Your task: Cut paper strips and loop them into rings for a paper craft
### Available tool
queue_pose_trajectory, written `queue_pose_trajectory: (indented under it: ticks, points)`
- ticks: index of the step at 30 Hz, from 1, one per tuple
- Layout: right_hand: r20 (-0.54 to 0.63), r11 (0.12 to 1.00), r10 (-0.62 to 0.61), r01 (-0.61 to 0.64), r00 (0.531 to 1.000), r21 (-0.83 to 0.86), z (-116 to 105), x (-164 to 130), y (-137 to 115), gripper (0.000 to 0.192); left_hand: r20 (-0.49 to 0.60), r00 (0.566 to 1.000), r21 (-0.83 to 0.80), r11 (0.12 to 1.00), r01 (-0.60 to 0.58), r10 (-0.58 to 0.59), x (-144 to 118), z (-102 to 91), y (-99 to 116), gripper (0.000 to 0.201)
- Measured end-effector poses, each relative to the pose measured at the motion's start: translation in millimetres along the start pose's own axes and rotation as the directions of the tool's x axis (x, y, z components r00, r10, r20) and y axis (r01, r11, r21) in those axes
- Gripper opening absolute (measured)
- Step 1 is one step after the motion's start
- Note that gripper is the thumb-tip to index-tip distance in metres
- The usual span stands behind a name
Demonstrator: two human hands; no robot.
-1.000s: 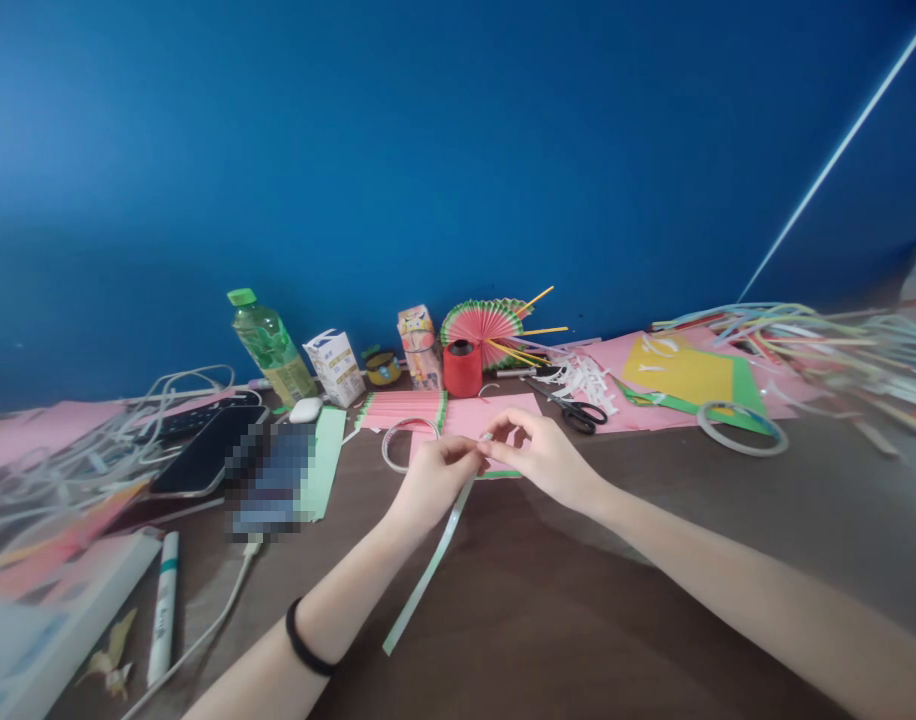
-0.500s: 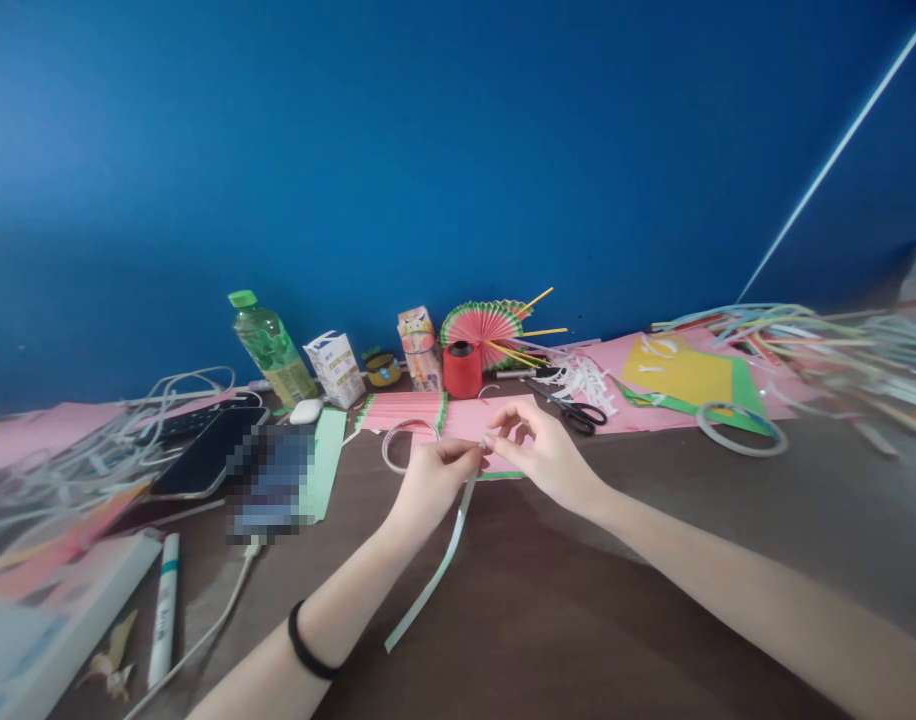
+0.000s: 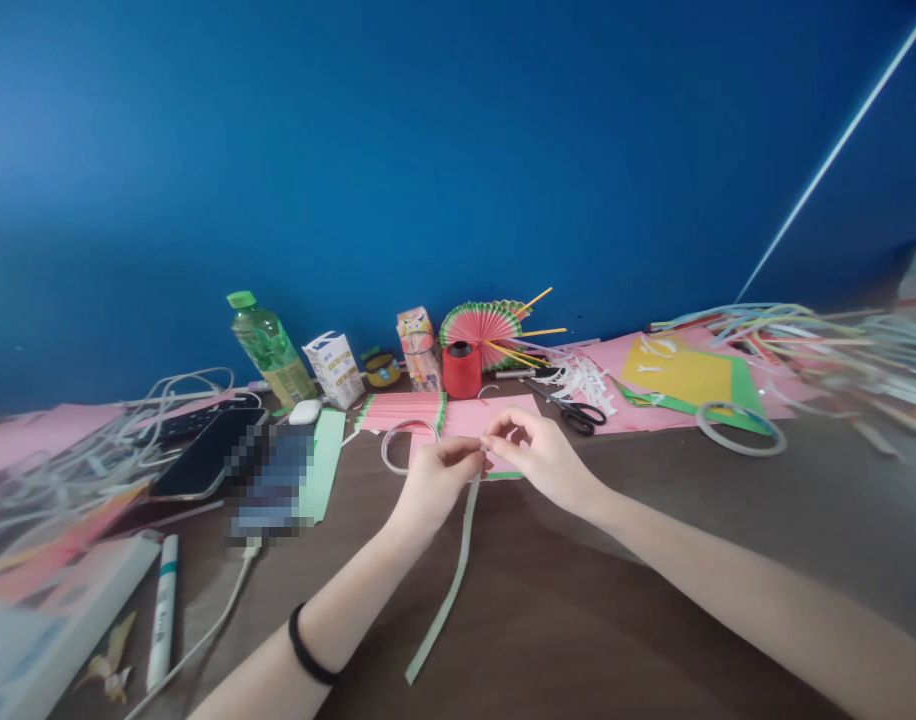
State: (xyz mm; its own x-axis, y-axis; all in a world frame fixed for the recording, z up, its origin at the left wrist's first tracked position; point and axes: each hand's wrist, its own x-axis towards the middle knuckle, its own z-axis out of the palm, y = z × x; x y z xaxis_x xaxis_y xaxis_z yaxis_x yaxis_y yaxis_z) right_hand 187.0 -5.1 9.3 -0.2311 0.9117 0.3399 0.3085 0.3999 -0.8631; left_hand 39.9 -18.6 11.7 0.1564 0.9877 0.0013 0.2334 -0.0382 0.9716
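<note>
Between my two hands, over the table's middle, a long pale green paper strip (image 3: 458, 570) hangs down and curves to the left at its lower end. My left hand (image 3: 441, 478) is closed, thumb and fingers pinching the strip's top end. My right hand (image 3: 529, 450) meets it there, thumb and forefinger pinched at the same end; the tip between them is too small to make out. Behind the hands lies pink paper (image 3: 495, 412) with a green edge. Beside my left hand is a roll of tape (image 3: 387, 447), partly hidden by the hand.
At the back stand a bottle (image 3: 270, 345), a white carton (image 3: 335, 368), a red thread spool (image 3: 462, 370) and a pleated paper fan (image 3: 479, 325). Scissors (image 3: 582, 415) lie right of them. A phone (image 3: 209, 455) and marker (image 3: 163, 610) are left; another tape roll (image 3: 743, 443) is right.
The strip's loose lower end has swung slightly right and down. Both hands stay pinched together in nearly the same place, with small shifts of the right fingers.
</note>
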Motion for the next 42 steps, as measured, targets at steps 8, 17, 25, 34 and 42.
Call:
queue_pose_trajectory:
  ticks: [8, 17, 25, 34, 42]
  points:
    - [-0.004, 0.993, 0.013, -0.012, 1.000, 0.114, 0, 1, 5, 0.011, 0.001, 1.000, -0.070, 0.998, -0.001, 0.001, -2, 1.9, 0, 0.016]
    - [0.078, 0.976, 0.097, -0.110, 0.992, 0.186, -1, 7, 16, 0.010, 0.044, 0.999, 0.021, 0.999, -0.031, 0.030, 4, 2.2, -13, 0.013]
    - [0.017, 0.992, 0.043, -0.045, 0.999, 0.116, 15, 1, 42, 0.010, 0.084, 0.996, -0.078, 0.997, -0.011, 0.018, 13, 6.8, -43, 0.017]
    - [-0.036, 0.913, -0.342, 0.323, 0.939, -0.248, 16, -8, 38, 0.014, -0.037, 0.999, -0.216, 0.976, 0.023, -0.032, 11, 7.2, -42, 0.021]
    - [0.019, 0.910, -0.327, 0.320, 0.945, -0.264, 18, -6, 45, 0.015, -0.057, 0.996, -0.057, 0.995, -0.079, 0.075, 6, 11.6, -44, 0.017]
